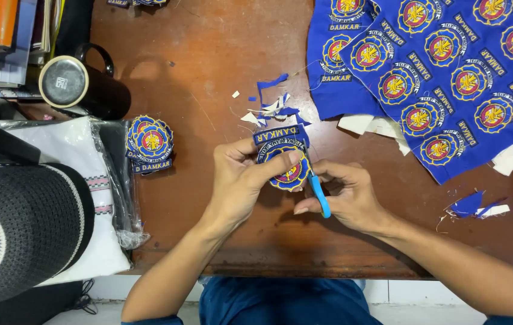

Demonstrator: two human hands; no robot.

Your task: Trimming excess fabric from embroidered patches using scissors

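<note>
Mid-trim over the brown counter [208, 72]: left hand [241, 180] pinching the round embroidered patch [283, 162], right hand [347, 195] closed on blue-handled scissors [318, 189] at its edge; next, probably turning the patch along the border.

Brown wooden table [208, 54], scuffed and busy. Just beyond the fingers [280, 164], a scatter of blue and white scraps [271, 108]. Up and right of the fingers, a big blue sheet [449, 78] of round badges spreads out, white strips [368, 125] poking from under it. Left of them, a stack of cut badges [149, 143], a black mug [85, 87], a plastic-wrapped cloth [85, 192]. More scraps [476, 206] off to the right.
</note>
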